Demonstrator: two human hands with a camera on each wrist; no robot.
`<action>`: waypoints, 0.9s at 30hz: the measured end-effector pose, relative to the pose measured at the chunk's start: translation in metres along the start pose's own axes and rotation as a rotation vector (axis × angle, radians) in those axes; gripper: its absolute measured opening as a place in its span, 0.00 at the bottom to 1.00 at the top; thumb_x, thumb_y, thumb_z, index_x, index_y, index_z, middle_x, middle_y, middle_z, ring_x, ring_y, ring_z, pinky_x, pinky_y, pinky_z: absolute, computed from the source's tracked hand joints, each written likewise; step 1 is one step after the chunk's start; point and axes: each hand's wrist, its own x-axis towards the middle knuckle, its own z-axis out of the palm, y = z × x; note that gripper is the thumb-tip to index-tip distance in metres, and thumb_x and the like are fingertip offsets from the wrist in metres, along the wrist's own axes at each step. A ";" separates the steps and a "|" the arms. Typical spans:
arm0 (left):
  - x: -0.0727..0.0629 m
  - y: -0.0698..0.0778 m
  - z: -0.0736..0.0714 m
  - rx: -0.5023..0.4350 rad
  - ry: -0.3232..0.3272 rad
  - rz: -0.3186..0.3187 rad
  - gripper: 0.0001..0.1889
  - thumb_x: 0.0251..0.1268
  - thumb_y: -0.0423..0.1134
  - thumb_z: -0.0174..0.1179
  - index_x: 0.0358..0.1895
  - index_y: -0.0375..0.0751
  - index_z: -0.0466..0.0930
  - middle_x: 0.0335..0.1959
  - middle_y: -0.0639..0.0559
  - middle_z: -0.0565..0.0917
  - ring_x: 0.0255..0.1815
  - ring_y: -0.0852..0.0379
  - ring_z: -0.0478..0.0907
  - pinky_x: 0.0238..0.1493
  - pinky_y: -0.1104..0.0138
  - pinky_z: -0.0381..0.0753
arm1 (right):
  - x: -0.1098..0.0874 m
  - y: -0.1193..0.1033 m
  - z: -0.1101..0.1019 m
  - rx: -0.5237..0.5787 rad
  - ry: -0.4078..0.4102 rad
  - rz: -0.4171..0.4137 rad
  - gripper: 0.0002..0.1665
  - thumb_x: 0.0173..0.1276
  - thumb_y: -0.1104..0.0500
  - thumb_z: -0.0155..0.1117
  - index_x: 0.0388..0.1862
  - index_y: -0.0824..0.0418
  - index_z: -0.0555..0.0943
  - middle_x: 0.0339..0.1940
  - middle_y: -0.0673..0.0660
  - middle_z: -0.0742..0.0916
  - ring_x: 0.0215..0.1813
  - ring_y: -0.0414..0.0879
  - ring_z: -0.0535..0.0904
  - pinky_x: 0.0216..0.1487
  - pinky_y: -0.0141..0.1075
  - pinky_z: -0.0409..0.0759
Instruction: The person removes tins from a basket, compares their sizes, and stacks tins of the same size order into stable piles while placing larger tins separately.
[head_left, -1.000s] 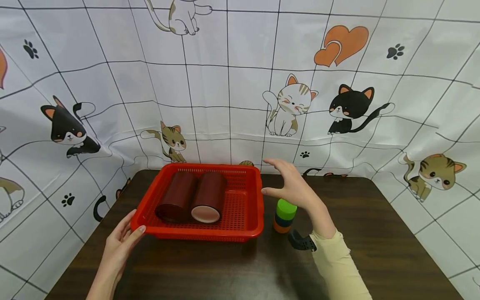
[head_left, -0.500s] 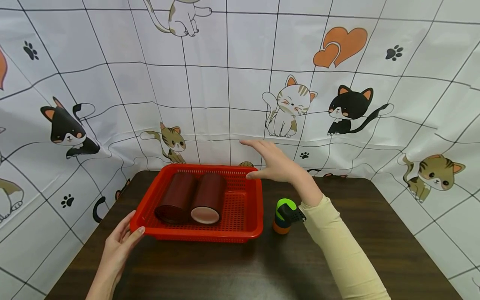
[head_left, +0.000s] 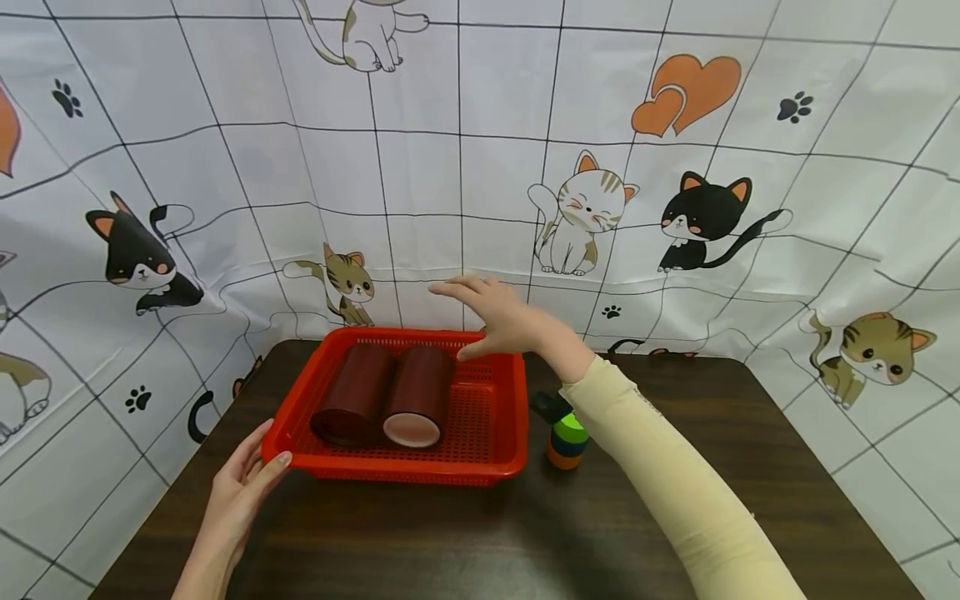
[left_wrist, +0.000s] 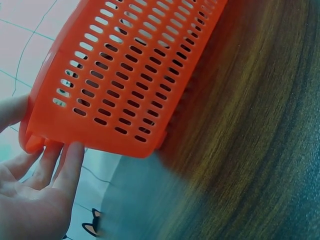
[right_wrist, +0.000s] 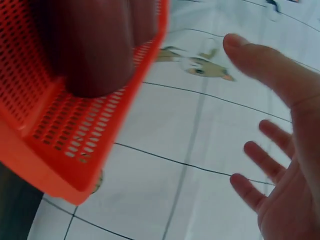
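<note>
My left hand [head_left: 238, 492] grips the front left corner of a red plastic basket [head_left: 480, 477], thumb on the rim and fingers beneath it. The slotted side of the basket [left_wrist: 125, 75] fills the upper part of the left wrist view. Inside lie two dark red-brown cylinders side by side, the left cylinder [head_left: 356, 387] and the right cylinder [head_left: 422, 383], which shows a pale round end. Above the basket's back right rim, my right hand [head_left: 498, 321] is spread with nothing in it. The right wrist view has that hand [right_wrist: 285, 175] apart from the basket.
A small round green, dark blue and orange stack [head_left: 567, 446] stands right of the basket, below my right forearm. The dark wooden table [head_left: 420, 542] ends at a white curtain [head_left: 420, 167] with printed cats at the back and sides. A black strap [head_left: 551, 407] hangs at my right wrist.
My right hand has moved left, from beside the basket's right edge to over its back rim. The left hand, basket and cylinders have stayed where they were.
</note>
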 end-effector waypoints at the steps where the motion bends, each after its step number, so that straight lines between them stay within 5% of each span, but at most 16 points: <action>1: 0.000 0.000 0.000 0.000 -0.002 -0.001 0.39 0.71 0.39 0.60 0.80 0.49 0.50 0.54 0.72 0.71 0.50 0.82 0.76 0.47 0.83 0.80 | 0.002 0.000 0.003 0.004 -0.023 -0.011 0.58 0.57 0.46 0.77 0.80 0.43 0.53 0.80 0.53 0.60 0.79 0.55 0.55 0.77 0.59 0.59; 13: 0.002 -0.002 0.001 -0.036 -0.015 0.015 0.38 0.71 0.37 0.59 0.79 0.47 0.50 0.54 0.71 0.73 0.50 0.80 0.77 0.48 0.81 0.82 | 0.015 -0.008 0.036 -0.069 -0.234 -0.104 0.61 0.55 0.50 0.79 0.81 0.40 0.51 0.82 0.50 0.57 0.79 0.53 0.54 0.73 0.52 0.69; 27: 0.002 -0.002 0.001 -0.037 -0.018 0.020 0.38 0.71 0.36 0.59 0.79 0.47 0.50 0.53 0.72 0.74 0.50 0.79 0.78 0.48 0.81 0.82 | 0.030 -0.019 0.062 -0.131 -0.311 -0.208 0.65 0.50 0.50 0.81 0.80 0.36 0.50 0.82 0.47 0.57 0.78 0.51 0.54 0.68 0.46 0.74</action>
